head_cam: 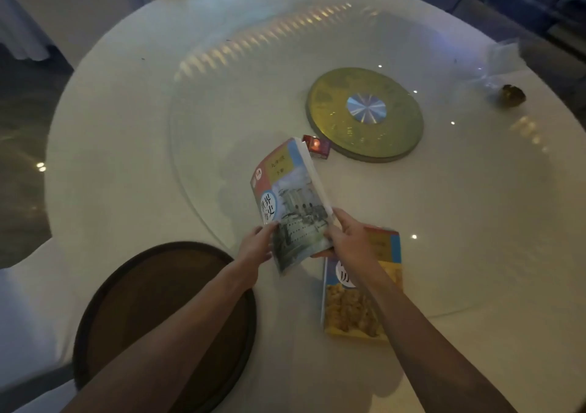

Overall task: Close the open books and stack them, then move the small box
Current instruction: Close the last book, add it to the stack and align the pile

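Both forearms are bare from the bottom edge of the view to the wrists, with no sleeve showing. The left hand (255,244) and the right hand (344,238) are bare too, ungloved, fingers slim.

**Two books and a small box**

A closed book with a building on its cover (290,203) is lifted and tilted — front cover up. A closed yellow-covered book (355,311) lies flat nearer by. The small red box (315,147) sits just beyond.
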A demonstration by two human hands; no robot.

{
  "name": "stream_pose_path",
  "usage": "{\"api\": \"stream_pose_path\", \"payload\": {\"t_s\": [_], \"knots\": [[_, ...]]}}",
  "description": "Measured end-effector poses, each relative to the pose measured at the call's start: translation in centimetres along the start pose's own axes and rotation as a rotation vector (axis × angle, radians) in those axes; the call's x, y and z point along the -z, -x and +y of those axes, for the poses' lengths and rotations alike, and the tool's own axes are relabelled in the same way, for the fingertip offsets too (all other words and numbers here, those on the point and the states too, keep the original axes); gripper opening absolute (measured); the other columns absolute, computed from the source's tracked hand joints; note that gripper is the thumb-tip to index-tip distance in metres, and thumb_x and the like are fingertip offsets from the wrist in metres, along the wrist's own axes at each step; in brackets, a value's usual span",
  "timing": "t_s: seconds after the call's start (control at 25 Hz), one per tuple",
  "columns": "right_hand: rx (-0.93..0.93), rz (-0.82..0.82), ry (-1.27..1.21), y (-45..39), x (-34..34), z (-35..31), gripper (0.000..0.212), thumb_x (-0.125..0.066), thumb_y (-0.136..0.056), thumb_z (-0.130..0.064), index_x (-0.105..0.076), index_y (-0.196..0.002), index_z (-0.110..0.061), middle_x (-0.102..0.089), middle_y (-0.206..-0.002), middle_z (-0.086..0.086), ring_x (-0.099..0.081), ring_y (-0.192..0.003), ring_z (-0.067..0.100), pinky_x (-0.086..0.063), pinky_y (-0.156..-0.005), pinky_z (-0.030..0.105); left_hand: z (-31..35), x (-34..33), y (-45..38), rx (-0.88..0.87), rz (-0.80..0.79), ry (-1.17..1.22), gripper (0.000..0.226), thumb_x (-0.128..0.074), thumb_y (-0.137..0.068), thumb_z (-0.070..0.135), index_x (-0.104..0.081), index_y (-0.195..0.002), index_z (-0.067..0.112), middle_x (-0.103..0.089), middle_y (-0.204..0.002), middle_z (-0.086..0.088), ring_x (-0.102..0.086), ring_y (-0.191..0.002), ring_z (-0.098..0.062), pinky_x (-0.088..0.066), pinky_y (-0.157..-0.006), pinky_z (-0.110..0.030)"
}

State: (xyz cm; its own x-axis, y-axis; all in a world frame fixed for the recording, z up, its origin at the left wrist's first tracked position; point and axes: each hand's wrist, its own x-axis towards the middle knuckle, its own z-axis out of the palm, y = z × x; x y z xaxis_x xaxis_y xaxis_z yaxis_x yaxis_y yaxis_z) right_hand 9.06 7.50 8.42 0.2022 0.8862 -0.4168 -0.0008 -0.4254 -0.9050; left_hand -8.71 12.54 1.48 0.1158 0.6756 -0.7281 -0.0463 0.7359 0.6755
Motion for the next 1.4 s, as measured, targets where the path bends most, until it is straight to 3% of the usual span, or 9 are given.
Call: {"api": "stream_pose_path", "payload": {"t_s": [0.16, 0.4, 0.56, 0.68, 0.76, 0.96, 1.12, 1.28, 1.4], "knots": [[-0.077, 0.118, -0.204, 2.1, 6.1, 2.2, 0.037, -0.046, -0.1, 0.003, -0.07, -0.121, -0.017, -0.081, -0.099, 0.011, -0.077, -0.079, 0.027, -0.063, -0.058, 0.038, -1.6, -3.2, 0.4, 0.037, -0.156, 0.196, 0.03, -0.063, -0.097, 0.028, -0.064, -0.123, 0.012, -0.074, -0.111, -0.014, -0.071, -0.098, -0.032, -0.057, -0.078, -0.039], [-0.178, 0.337, -0.07, 4.6, 12.9, 8.4, 0.024, -0.053, -0.09, -0.001, -0.075, -0.097, -0.008, -0.075, -0.099, 0.027, -0.074, -0.085, 0.039, -0.057, -0.071, 0.044, -5.0, -8.8, 0.9, -0.131, -0.152, -0.109, 0.037, -0.074, -0.09, 0.012, -0.055, -0.121, 0.006, -0.072, -0.112, -0.025, -0.074, -0.093, -0.035, -0.063, -0.071, -0.043], [-0.258, 0.359, 0.052, 6.1, 14.6, 11.6, 0.013, -0.059, -0.098, -0.006, -0.067, -0.099, -0.017, -0.077, -0.096, 0.007, -0.077, -0.077, 0.016, -0.063, -0.066, 0.034, -8.5, -10.5, 1.5, -0.083, -0.113, -0.262, 0.033, -0.075, -0.089, 0.018, -0.057, -0.116, 0.011, -0.073, -0.107, -0.021, -0.076, -0.089, -0.032, -0.065, -0.071, -0.044], [-0.32, 0.339, 0.217, 6.2, 16.0, 14.3, 0.01, -0.059, -0.096, -0.011, -0.062, -0.103, -0.017, -0.074, -0.099, 0.006, -0.072, -0.086, 0.021, -0.061, -0.073, 0.044, -10.3, -11.0, 2.2, -0.127, -0.053, -0.445, 0.03, -0.074, -0.089, 0.023, -0.064, -0.115, 0.013, -0.075, -0.097, -0.011, -0.072, -0.075, -0.015, -0.057, -0.056, -0.018], [-0.341, 0.312, 0.403, 6.2, 16.6, 15.5, 0.01, -0.06, -0.093, -0.014, -0.059, -0.104, -0.015, -0.069, -0.094, 0.003, -0.066, -0.081, 0.018, -0.053, -0.064, 0.036, -11.1, -11.3, 2.6, -0.23, 0.004, -0.623, 0.026, -0.072, -0.09, 0.024, -0.069, -0.116, 0.018, -0.073, -0.088, 0.0, -0.066, -0.069, -0.004, -0.047, -0.051, -0.008], [-0.258, 0.248, 0.753, 6.2, 17.4, 17.3, 0.013, -0.062, -0.089, -0.035, -0.059, -0.085, -0.023, -0.059, -0.083, -0.001, -0.061, -0.079, 0.024, -0.045, -0.06, 0.034, -11.9, -12.2, 2.5, -0.391, 0.129, -0.894, 0.028, -0.064, -0.093, 0.026, -0.069, -0.12, 0.026, -0.061, -0.093, -0.002, -0.064, -0.087, -0.021, -0.052, -0.073, -0.031], [-0.192, 0.276, 0.641, 4.3, 17.9, 17.6, 0.025, -0.05, -0.099, -0.037, -0.062, -0.101, -0.016, -0.066, -0.089, 0.007, -0.063, -0.082, 0.029, -0.05, -0.067, 0.039, -12.2, -12.8, 2.1, -0.33, 0.204, -0.932, 0.029, -0.061, -0.092, 0.023, -0.059, -0.117, 0.007, -0.056, -0.106, -0.011, -0.058, -0.096, -0.028, -0.053, -0.082, -0.039], [-0.24, 0.281, 0.57, 3.0, 16.8, 15.9, 0.041, -0.048, -0.103, -0.025, -0.039, -0.063, -0.018, -0.044, -0.065, 0.001, -0.042, -0.058, 0.02, -0.031, -0.052, 0.033, -12.9, -13.1, 1.5, -0.239, 0.197, -0.899, 0.025, -0.055, -0.093, 0.021, -0.071, -0.098, 0.004, -0.067, -0.092, -0.016, -0.065, -0.089, -0.03, -0.058, -0.076, -0.044], [-0.239, 0.284, 0.586, 2.5, 16.1, 16.2, 0.043, -0.047, -0.101, -0.026, -0.033, -0.061, -0.026, -0.041, -0.07, 0.003, -0.04, -0.063, 0.022, -0.029, -0.053, 0.031, -12.9, -12.6, 1.1, -0.207, 0.18, -0.881, 0.023, -0.055, -0.091, 0.022, -0.073, -0.092, 0.008, -0.074, -0.084, -0.011, -0.071, -0.078, -0.028, -0.058, -0.063, -0.04]]}}
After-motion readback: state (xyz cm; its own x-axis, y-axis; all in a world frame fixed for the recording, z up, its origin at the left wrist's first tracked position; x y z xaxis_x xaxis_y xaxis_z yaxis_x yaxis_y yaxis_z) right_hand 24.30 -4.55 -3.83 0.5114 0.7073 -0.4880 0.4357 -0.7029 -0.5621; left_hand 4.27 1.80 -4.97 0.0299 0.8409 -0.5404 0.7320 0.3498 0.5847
